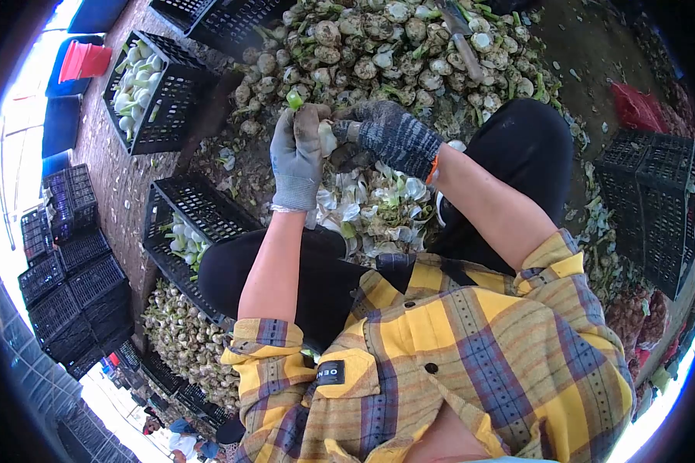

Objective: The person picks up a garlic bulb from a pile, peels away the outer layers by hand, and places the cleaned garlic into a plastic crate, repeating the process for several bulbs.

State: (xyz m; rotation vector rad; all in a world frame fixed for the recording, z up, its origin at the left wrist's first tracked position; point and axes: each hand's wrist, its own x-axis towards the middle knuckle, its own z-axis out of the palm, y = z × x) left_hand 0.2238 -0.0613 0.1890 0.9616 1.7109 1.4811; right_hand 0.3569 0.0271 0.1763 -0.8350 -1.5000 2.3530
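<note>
My left hand (298,154), in a light grey glove, grips a pale bulb (326,137) with a short green stalk (294,99) at its top. My right hand (390,135), in a dark knitted glove, closes on the same bulb from the right. Whether it also holds a tool, I cannot tell. A big heap of unpeeled bulbs (378,46) lies just beyond both hands. Peeled skins and trimmings (371,208) are piled between my knees, below the hands.
A black crate (201,208) with a few cleaned bulbs stands by my left knee. Another crate (148,89), partly filled, sits farther left. Stacked empty crates (73,285) line the left side, and more crates (656,208) stand to the right. A red bag (637,108) lies on the ground.
</note>
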